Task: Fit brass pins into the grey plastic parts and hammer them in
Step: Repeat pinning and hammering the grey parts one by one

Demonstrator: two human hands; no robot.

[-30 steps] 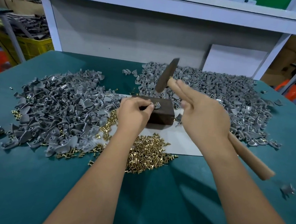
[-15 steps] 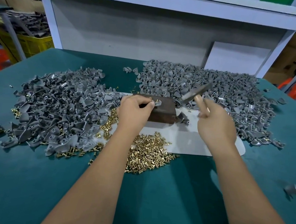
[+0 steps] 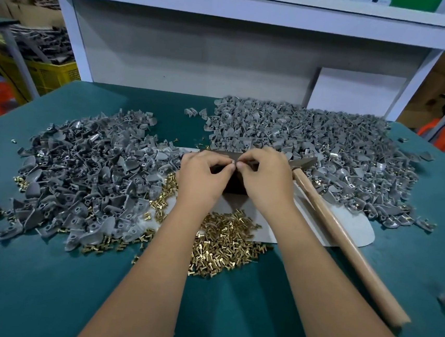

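Your left hand (image 3: 204, 178) and right hand (image 3: 265, 178) pinch a small part, too hidden to name, over the dark block (image 3: 234, 185). Your hammer (image 3: 345, 234) lies beside you. Next you likely pick it up.

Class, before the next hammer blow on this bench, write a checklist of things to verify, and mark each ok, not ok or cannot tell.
1. Hammer in hand: not ok, it lies on the table.
2. Fingers clear of the block: not ok, left hand and right hand pinch over it.
3. Pin seated in the part: cannot tell, hidden by fingers.
4. Brass pins within reach: ok.
5. Grey parts within reach: ok.
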